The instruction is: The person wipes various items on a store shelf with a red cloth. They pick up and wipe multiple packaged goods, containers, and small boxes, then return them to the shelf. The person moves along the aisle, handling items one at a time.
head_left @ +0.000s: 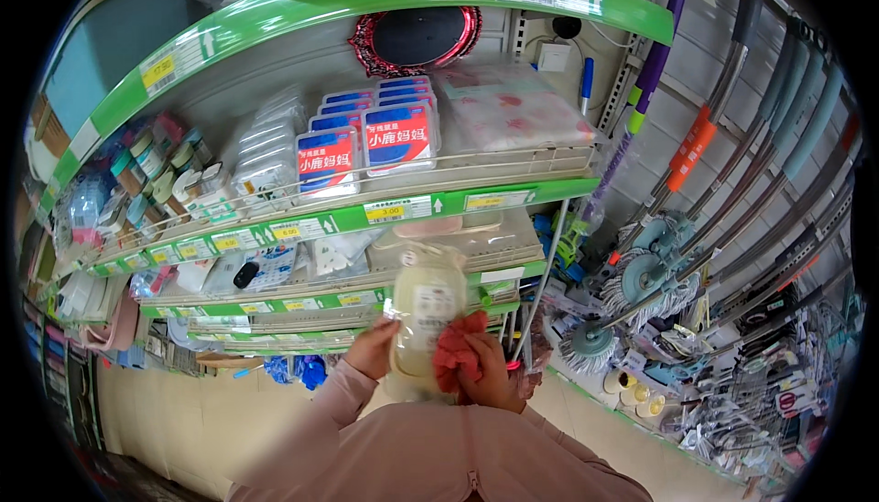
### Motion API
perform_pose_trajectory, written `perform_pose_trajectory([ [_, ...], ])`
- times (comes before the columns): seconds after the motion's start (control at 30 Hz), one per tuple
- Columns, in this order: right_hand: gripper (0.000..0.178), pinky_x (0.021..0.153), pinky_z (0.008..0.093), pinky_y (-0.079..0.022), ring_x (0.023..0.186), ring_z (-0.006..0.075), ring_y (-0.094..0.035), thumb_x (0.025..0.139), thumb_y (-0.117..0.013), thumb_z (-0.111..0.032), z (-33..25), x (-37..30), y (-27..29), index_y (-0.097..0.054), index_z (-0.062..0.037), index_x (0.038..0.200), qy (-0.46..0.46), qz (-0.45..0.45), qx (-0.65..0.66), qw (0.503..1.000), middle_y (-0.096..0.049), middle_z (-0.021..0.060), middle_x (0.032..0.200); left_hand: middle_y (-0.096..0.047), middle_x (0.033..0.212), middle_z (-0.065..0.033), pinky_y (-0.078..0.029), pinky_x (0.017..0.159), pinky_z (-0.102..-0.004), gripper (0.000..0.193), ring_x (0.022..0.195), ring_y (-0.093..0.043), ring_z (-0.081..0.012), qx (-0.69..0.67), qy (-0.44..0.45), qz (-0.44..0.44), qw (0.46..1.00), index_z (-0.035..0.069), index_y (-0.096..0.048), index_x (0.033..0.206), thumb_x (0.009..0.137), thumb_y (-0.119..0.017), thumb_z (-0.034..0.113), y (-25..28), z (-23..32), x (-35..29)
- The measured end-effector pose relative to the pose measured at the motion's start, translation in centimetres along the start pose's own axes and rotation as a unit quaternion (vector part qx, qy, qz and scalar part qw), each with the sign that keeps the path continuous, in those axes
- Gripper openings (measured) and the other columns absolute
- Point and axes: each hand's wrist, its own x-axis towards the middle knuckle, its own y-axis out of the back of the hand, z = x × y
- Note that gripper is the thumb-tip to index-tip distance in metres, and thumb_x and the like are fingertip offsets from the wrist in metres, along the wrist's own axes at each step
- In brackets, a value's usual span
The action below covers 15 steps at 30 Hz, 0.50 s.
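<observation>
In front of my chest I hold an upright pale cream packet in shiny clear wrap, rounded at the top, with a light printed label. My left hand grips its left edge, fingers closed. My right hand is closed on a crumpled red cloth, which presses against the packet's lower right side. The packet's exact contents cannot be made out. Just beyond it stands the shelf rack with green label strips.
Dental-floss boxes in blue and red stand on the shelf beside a clear-wrapped patterned pack. Behind them is a red-framed mirror. Small bottles sit leftward. Mops hang on the right wall. Blue bundled items lie low down.
</observation>
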Motion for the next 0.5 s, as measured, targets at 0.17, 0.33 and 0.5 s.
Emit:
perform_pose_trajectory([
  [0.17,0.049,0.095,0.0352,-0.043,0.106,0.0278,-0.055,0.072,-0.062,-0.001,3.7,-2.7,-1.3,-0.054,-0.0028,0.120,-0.187,0.053,0.214,0.957,-0.057,0.0130,0.113,-0.057,0.128,-0.0112,-0.047,0.099,-0.0396,0.038,0.115,-0.058,-0.0253,0.015,-0.119,0.019,0.993,0.002,-0.046,0.132,0.096,-0.050,0.013,2.1,5.1,1.2],
  [0.33,0.038,0.092,0.0306,-0.044,0.103,0.0186,-0.055,0.082,-0.051,0.000,3.8,-2.1,0.7,-0.052,0.0001,0.120,-0.303,0.194,0.354,0.863,-0.058,0.0082,0.113,-0.055,0.132,-0.0121,-0.044,0.101,-0.0368,0.039,0.118,-0.055,-0.0256,0.075,-0.185,-0.007,0.980,0.001,-0.045,0.133,0.097,-0.048,0.015,3.2,11.2,4.7],
  [0.5,0.037,0.089,0.0289,-0.045,0.100,0.0169,-0.057,0.083,-0.050,-0.002,2.7,-2.1,2.9,-0.053,0.0006,0.120,-0.298,0.244,0.364,0.848,-0.060,0.0072,0.110,-0.057,0.128,-0.0097,-0.045,0.100,-0.0370,0.039,0.113,-0.056,-0.0238,0.072,-0.251,0.032,0.965,0.005,-0.049,0.131,0.096,-0.052,0.023,5.7,15.4,10.8],
])
